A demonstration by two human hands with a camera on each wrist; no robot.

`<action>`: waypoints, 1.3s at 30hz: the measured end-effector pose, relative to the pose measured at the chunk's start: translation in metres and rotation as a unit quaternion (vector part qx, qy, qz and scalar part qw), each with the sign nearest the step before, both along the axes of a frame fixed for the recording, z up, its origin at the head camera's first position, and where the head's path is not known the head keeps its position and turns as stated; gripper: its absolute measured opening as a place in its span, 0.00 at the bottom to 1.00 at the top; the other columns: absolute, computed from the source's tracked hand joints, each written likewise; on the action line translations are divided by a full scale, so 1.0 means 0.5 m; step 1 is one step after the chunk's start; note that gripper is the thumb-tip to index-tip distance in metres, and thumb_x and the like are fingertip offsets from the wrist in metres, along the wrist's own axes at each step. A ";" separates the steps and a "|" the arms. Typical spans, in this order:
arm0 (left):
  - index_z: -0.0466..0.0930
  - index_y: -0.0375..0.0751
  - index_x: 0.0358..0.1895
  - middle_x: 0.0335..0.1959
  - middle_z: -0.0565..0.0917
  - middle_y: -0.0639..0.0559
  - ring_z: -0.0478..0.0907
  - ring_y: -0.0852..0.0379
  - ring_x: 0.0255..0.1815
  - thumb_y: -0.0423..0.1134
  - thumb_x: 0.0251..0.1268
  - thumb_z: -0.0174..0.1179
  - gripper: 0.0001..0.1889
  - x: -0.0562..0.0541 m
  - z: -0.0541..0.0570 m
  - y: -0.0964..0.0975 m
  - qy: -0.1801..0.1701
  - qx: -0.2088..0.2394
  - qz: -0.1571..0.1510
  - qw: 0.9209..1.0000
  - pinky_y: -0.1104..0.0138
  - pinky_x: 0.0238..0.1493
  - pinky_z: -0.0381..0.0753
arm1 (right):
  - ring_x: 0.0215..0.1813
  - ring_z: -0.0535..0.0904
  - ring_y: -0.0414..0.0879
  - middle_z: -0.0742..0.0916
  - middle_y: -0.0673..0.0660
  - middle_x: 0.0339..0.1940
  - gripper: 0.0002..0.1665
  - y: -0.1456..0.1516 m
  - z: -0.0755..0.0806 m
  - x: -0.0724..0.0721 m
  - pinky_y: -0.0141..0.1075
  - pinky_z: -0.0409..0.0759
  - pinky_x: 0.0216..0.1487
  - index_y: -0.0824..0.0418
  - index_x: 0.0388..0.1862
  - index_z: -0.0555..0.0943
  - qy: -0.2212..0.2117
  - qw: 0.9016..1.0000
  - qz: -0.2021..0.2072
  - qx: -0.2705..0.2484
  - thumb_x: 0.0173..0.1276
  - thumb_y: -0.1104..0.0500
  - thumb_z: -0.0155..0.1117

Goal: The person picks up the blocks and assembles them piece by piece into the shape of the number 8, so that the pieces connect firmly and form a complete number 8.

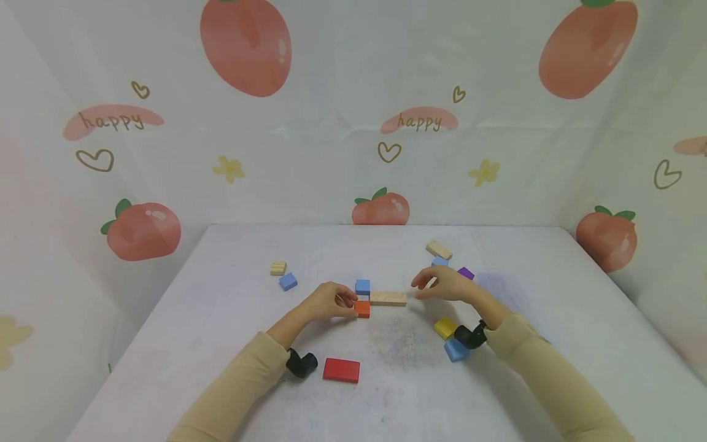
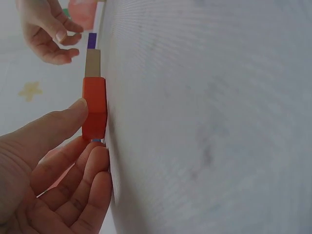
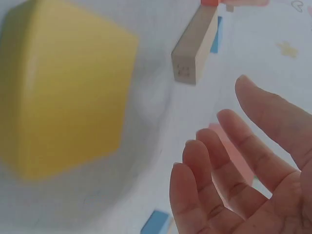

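Note:
An orange block [image 1: 362, 309] lies on the table at the left end of a long plain wooden block [image 1: 388, 299]. My left hand [image 1: 330, 301] pinches the orange block; in the left wrist view the thumb [image 2: 78, 111] presses its side and the fingers curl at its near end. Just behind the orange block is a blue block [image 1: 363, 286]. Off the wooden block's right end hovers my right hand [image 1: 447, 284], fingers loosely bent and holding nothing. The right wrist view shows the gap between that hand and the wooden block [image 3: 187, 53].
Beneath the right wrist are a yellow block [image 1: 444, 328] and a blue block [image 1: 456, 350]. A flat red block [image 1: 341, 370] lies at the front. Beyond the right hand sit a purple block [image 1: 466, 272], another blue block [image 1: 439, 261] and a wooden block [image 1: 439, 250]. Two small blocks lie back left.

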State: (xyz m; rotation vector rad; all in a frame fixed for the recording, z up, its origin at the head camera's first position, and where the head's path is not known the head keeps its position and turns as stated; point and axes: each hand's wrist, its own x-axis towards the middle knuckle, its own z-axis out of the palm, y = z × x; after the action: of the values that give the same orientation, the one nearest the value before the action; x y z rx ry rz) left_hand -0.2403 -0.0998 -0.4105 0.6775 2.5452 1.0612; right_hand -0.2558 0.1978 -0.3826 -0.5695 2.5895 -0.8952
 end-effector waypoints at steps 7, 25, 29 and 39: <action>0.81 0.33 0.45 0.34 0.84 0.45 0.75 0.62 0.32 0.35 0.52 0.67 0.16 0.001 0.000 -0.001 0.003 0.002 0.001 1.000 0.75 0.33 0.75 | 0.43 0.80 0.51 0.84 0.60 0.39 0.17 0.044 0.000 0.001 0.41 0.80 0.46 0.65 0.44 0.81 0.034 0.999 -0.003 -0.002 0.60 0.56 0.66; 0.81 0.34 0.46 0.35 0.84 0.46 0.74 0.61 0.32 0.36 0.53 0.67 0.17 -0.001 0.001 -0.001 -0.003 -0.004 0.010 1.000 0.75 0.34 0.75 | 0.42 0.74 0.52 0.82 0.67 0.42 0.21 0.146 -0.008 -0.008 0.35 0.72 0.38 0.69 0.49 0.78 0.056 0.984 -0.171 0.016 0.62 0.57 0.64; 0.81 0.34 0.46 0.35 0.84 0.46 0.74 0.62 0.32 0.37 0.53 0.67 0.17 0.000 0.000 0.000 -0.002 -0.003 0.007 1.000 0.75 0.33 0.74 | 0.46 0.74 0.57 0.80 0.70 0.46 0.24 0.153 -0.016 -0.007 0.42 0.74 0.42 0.70 0.51 0.76 0.051 0.979 -0.196 0.019 0.62 0.56 0.63; 0.81 0.35 0.45 0.33 0.83 0.47 0.74 0.62 0.32 0.37 0.52 0.68 0.16 0.001 -0.004 0.002 0.003 -0.009 0.010 1.000 0.75 0.33 0.74 | 0.48 0.74 0.61 0.78 0.73 0.49 0.28 0.164 -0.034 -0.009 0.47 0.74 0.46 0.73 0.53 0.72 0.034 0.972 -0.232 0.018 0.61 0.55 0.64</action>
State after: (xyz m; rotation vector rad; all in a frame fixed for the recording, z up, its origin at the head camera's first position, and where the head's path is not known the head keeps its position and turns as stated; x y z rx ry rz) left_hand -0.2400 -0.0988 -0.4124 0.6541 2.5680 1.0430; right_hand -0.2603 0.2798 -0.3995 0.0258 2.8494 -0.9736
